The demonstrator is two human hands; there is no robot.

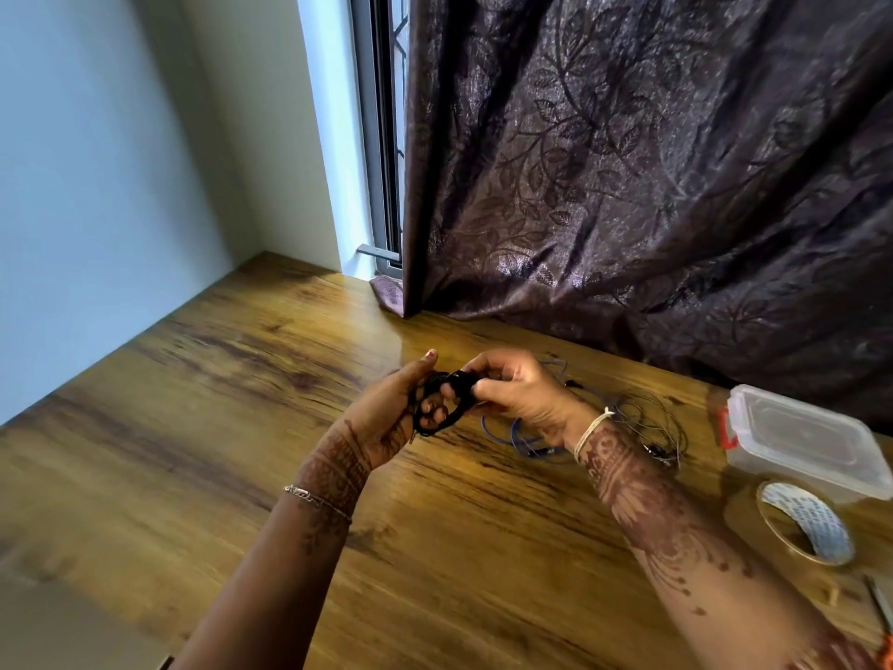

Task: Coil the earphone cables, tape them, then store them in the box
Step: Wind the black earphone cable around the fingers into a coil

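A black earphone cable (437, 403) is wound into a small coil around the fingers of my left hand (396, 413), held above the wooden table. My right hand (512, 389) pinches the coil's right end between thumb and fingers. A blue earphone cable (512, 435) lies loose on the table under my right wrist. A dark thin cable (650, 418) lies tangled just right of it. The clear plastic box (802, 440) with its lid on stands at the right edge. A roll of clear tape (804, 522) lies in front of the box.
The wooden table (241, 403) runs to a pale wall on the left. A dark patterned curtain (652, 162) hangs along the table's back edge beside a window frame (381, 137). Scissors with an orange handle (884, 621) show at the bottom right corner.
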